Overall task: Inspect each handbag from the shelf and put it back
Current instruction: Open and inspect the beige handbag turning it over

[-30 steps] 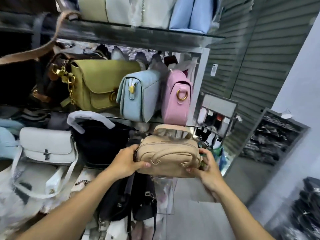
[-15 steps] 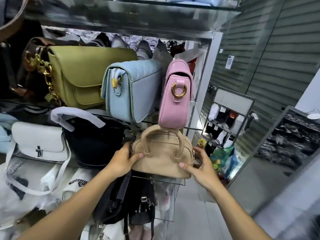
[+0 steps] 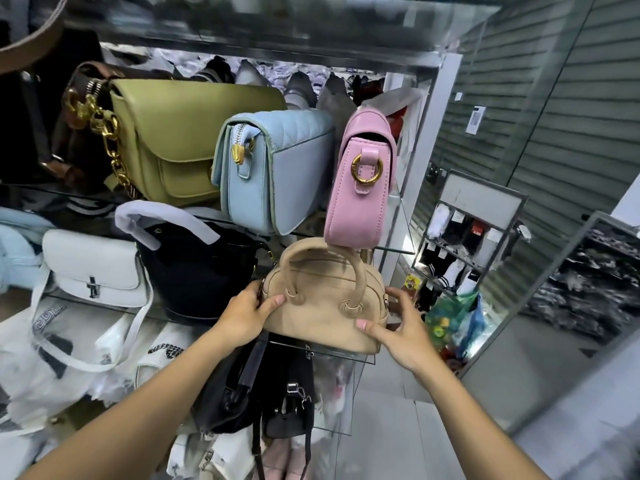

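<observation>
A small beige handbag (image 3: 322,303) with two short handles stands upright at the right end of a glass shelf (image 3: 332,353), under the pink handbag (image 3: 362,181). My left hand (image 3: 244,315) grips its left end, thumb on the front. My right hand (image 3: 398,327) holds its lower right corner. On the shelf above stand an olive handbag (image 3: 180,140) with a gold chain and a light blue quilted handbag (image 3: 277,171). Left of the beige bag sit a black handbag (image 3: 197,268) with a wrapped handle and a white handbag (image 3: 93,268).
Black bags (image 3: 249,393) hang below the glass shelf, with white wrapped bags (image 3: 52,358) at lower left. A white shelf post (image 3: 436,133) stands at the right. Beyond it are a wire sock rack (image 3: 464,237), a colourful plastic bag (image 3: 457,320) and grey shutters (image 3: 554,98).
The beige handbag went from lying tilted in my hands to standing upright on the glass shelf, pushed in under the pink bag. My view came closer to the shelf.
</observation>
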Demonstrator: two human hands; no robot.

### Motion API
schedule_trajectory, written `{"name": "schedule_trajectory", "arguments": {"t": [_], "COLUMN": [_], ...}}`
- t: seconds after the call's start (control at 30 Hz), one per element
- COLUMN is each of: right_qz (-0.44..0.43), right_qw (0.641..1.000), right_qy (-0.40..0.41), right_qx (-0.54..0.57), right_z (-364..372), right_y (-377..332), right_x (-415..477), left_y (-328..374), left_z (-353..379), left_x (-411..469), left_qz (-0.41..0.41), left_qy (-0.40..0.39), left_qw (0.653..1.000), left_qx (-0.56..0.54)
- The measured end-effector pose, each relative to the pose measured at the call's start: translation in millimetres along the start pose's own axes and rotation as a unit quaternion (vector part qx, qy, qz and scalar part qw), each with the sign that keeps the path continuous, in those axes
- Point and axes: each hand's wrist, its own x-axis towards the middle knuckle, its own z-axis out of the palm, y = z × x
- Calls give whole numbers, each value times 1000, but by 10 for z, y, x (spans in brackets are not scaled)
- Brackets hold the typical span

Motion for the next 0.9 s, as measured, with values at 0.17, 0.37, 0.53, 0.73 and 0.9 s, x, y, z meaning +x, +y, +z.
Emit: {"name": "schedule_trajectory", "arguments": {"t": [0.17, 0.37, 0.53, 0.73, 0.9], "right_qz": [0, 24, 41, 58, 86], "right_qw": [1000, 999, 999, 998, 996], "right_qy": [9, -10, 4, 24, 25], "right_qx": [-19, -34, -2, 0, 5], "right_z": [30, 19, 61, 171, 223], "right_y": [-6, -95, -137, -174, -155], "right_x": [-80, -155, -206, -220, -238], "left_y": [-21, 20, 54, 48, 3], "left_z": [6, -26, -6, 25, 19], "left_x": [-50, -120, -151, -109, -89], "left_qz": [-8, -18, -31, -56, -68], "left_qy": [-1, -3, -13, -22, -29], "left_qw": [1000, 1000, 999, 994, 990], "left_qx": [1, 6, -24, -97, -123]}}
